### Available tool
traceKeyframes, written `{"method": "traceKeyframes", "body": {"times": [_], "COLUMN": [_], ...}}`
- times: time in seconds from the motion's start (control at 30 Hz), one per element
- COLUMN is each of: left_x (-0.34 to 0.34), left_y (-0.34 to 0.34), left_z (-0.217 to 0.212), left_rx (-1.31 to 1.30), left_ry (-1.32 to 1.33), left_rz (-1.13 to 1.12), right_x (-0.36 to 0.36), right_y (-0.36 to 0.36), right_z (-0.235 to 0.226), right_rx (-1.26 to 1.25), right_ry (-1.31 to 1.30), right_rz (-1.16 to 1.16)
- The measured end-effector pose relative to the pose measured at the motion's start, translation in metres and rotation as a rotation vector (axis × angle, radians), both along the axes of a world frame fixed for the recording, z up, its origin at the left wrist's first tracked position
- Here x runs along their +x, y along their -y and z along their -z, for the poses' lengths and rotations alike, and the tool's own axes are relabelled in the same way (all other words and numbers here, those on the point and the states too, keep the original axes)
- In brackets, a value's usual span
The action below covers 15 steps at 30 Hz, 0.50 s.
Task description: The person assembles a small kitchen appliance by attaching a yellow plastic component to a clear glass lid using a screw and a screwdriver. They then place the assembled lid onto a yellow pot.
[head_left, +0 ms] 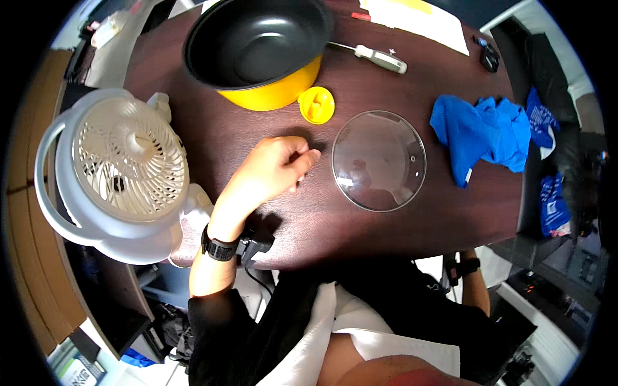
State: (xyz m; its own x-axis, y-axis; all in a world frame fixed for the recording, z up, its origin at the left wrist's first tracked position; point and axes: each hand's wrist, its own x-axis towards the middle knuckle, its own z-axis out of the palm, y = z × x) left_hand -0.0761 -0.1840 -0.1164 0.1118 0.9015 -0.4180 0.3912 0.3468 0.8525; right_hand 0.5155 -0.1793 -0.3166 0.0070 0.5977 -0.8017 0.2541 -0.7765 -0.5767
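My left hand (277, 164) is over the middle of the dark wood table (302, 231), fingers curled in and thumb toward the lid. Nothing shows in the gap between thumb and index finger. Just to its right, a round glass lid (380, 164) with a clear rim lies flat, apart from the hand. Beyond the hand are a small yellow round cap (317, 105) and a yellow pot (273, 90) with a black inside. My right forearm (476, 293), with a black wrist strap, is low beside the table's near edge; the edge hides that hand's fingers.
A white fan (132, 157) stands at the left. A grey-handled screwdriver (381, 59) lies right of the pot. A crumpled blue cloth (479, 132) lies at the right. White papers (428, 22) and a small black object (489, 58) are at the far right.
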Motion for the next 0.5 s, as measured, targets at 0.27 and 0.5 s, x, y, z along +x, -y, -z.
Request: {"method": "traceKeyframes", "body": {"times": [0.27, 0.5], "left_x": [-0.008, 0.001], "left_y": [-0.007, -0.001], "left_z": [0.006, 0.006], "left_rx": [-0.095, -0.071], "left_ry": [0.121, 0.057], "left_rz": [-0.016, -0.048], "right_x": [-0.012, 0.016], "right_y": [-0.002, 0.039], "right_z": [0.009, 0.001], "right_rx": [0.016, -0.010], "right_ry": [-0.030, 0.027], "right_rz": [0.045, 0.085]}}
